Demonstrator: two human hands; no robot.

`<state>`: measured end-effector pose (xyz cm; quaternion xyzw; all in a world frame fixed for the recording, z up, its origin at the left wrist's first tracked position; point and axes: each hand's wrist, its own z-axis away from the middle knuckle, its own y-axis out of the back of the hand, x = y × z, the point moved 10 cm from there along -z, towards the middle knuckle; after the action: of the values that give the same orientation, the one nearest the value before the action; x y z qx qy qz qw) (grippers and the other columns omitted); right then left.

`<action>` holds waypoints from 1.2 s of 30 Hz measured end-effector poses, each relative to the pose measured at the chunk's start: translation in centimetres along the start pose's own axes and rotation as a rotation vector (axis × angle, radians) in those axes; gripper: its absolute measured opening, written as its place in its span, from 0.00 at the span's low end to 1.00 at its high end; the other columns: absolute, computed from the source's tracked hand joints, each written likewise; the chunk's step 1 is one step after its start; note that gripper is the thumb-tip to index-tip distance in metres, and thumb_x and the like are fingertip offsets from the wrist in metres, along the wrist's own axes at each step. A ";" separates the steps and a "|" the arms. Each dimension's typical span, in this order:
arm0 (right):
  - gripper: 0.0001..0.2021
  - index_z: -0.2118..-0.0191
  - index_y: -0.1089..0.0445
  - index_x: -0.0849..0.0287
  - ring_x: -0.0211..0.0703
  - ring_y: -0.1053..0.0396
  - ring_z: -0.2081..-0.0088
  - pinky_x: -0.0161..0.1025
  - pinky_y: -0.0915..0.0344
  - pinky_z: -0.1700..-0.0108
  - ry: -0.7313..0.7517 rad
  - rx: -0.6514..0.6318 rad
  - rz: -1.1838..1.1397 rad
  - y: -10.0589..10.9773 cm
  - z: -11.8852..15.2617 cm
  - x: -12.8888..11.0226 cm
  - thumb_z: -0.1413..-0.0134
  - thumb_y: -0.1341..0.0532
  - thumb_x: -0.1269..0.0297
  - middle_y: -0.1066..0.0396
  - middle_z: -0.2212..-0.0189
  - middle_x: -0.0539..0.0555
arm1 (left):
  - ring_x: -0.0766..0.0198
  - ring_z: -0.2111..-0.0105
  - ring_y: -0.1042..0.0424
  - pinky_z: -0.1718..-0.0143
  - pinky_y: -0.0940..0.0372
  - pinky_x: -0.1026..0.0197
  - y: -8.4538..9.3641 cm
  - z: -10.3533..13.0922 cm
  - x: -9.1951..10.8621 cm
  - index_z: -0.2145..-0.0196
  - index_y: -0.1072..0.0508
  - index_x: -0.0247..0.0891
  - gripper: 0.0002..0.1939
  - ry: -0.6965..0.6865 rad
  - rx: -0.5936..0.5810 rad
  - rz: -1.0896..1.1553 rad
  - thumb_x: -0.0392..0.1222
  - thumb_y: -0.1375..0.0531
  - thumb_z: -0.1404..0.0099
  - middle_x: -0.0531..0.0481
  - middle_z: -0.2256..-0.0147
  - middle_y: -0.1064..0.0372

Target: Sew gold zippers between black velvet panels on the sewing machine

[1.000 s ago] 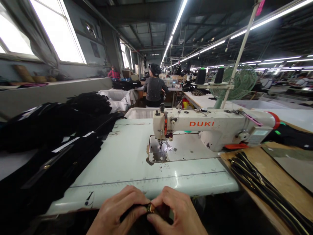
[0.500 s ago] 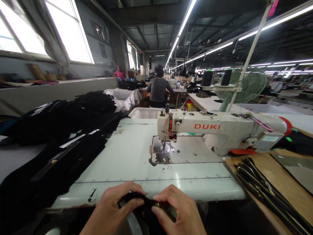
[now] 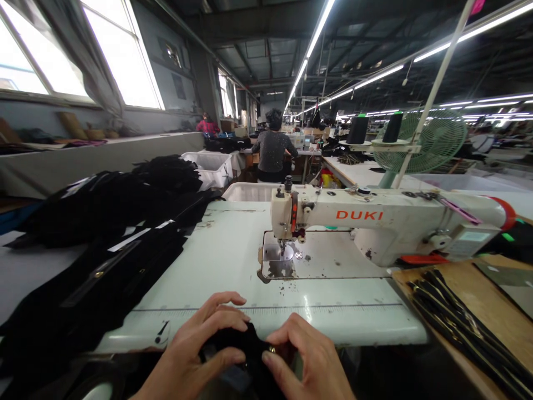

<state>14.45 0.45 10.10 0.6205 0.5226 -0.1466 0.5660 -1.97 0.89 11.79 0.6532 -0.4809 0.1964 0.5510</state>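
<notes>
Head view: a piece of black cloth (image 3: 252,339) is in the person's hands at the near edge of the scene, dark, soft and bunched, with a humped upper edge. A small gold-coloured metal piece (image 3: 272,349) shines at its right side; its exact shape is too small to tell. The lower part of the cloth runs into shadow, so its full outline cannot be made out.

On the right, the right hand (image 3: 306,355) pinches the cloth between thumb and forefinger, right at the metal piece, the two tips close together. On the left, the left hand (image 3: 200,344) is curved around the other side of the cloth, thumb and fingers well apart with cloth in the gap, the forefinger raised above the rest; how firmly it presses cannot be told.

The cloth thus lies between the two hands, just off the near edge of a pale green table (image 3: 200,278) with a printed ruler line (image 3: 250,309). Farther off on the table stands a white sewing machine (image 3: 358,216), well apart from the hands. To the right, black strips with gold-coloured lines (image 3: 453,322) lie on a brown board (image 3: 474,266); to the left is a heap of black fabric (image 3: 100,211).
</notes>
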 end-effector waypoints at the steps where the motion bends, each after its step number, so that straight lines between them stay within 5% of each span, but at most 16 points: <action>1: 0.02 0.63 0.31 0.56 0.38 0.30 0.68 0.32 0.38 0.66 -0.012 -0.008 -0.003 -0.1 -0.1 0.1 0.41 0.39 0.70 0.33 0.69 0.48 | 0.60 0.50 0.31 0.49 0.38 0.67 0.0 0.0 -0.1 0.61 0.25 0.50 0.08 0.015 0.002 0.001 0.38 0.34 0.38 0.54 0.55 0.28; 8: 0.03 0.65 0.31 0.57 0.39 0.31 0.69 0.33 0.39 0.66 -0.041 -0.067 0.049 -0.7 -0.4 0.2 0.43 0.38 0.72 0.33 0.70 0.48 | 0.65 0.56 0.31 0.52 0.39 0.69 -2.0 -0.8 0.5 0.60 0.25 0.49 0.11 0.014 -0.258 -0.049 0.33 0.40 0.34 0.55 0.54 0.36; 15: 0.07 0.63 0.31 0.57 0.40 0.30 0.68 0.33 0.38 0.68 0.071 0.013 0.150 -0.4 -0.3 -0.6 0.45 0.40 0.76 0.32 0.69 0.49 | 0.65 0.58 0.28 0.55 0.39 0.70 -2.2 -2.1 0.6 0.70 0.28 0.42 0.06 0.085 -0.340 -0.052 0.34 0.38 0.36 0.55 0.56 0.27; 25: 0.06 0.65 0.30 0.56 0.38 0.30 0.70 0.32 0.37 0.68 0.041 0.030 0.054 -0.1 -0.5 -0.6 0.47 0.38 0.75 0.32 0.71 0.48 | 0.63 0.70 0.29 0.65 0.41 0.65 -1.0 -2.0 -0.6 0.78 0.34 0.40 0.15 0.288 -0.131 0.031 0.48 0.37 0.38 0.55 0.71 0.25; 31: 0.06 0.65 0.30 0.57 0.38 0.30 0.70 0.31 0.36 0.67 -0.006 0.007 0.006 -0.1 -0.6 -0.4 0.49 0.38 0.75 0.32 0.71 0.48 | 0.64 0.72 0.33 0.68 0.42 0.64 -1.3 -2.1 -1.3 0.77 0.35 0.40 0.16 0.309 -0.164 0.092 0.49 0.36 0.39 0.55 0.73 0.28; 36: 0.06 0.64 0.31 0.58 0.38 0.31 0.71 0.31 0.36 0.69 0.110 0.029 0.044 -0.1 -0.4 -1.3 0.48 0.39 0.75 0.32 0.71 0.49 | 0.63 0.71 0.34 0.68 0.40 0.63 -1.1 -1.9 -2.1 0.75 0.34 0.39 0.17 0.349 -0.124 0.248 0.51 0.33 0.43 0.54 0.73 0.32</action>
<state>13.61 0.16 11.16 0.6472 0.5369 -0.1074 0.5304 -1.49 3.38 10.14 0.5101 -0.4659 0.3428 0.6366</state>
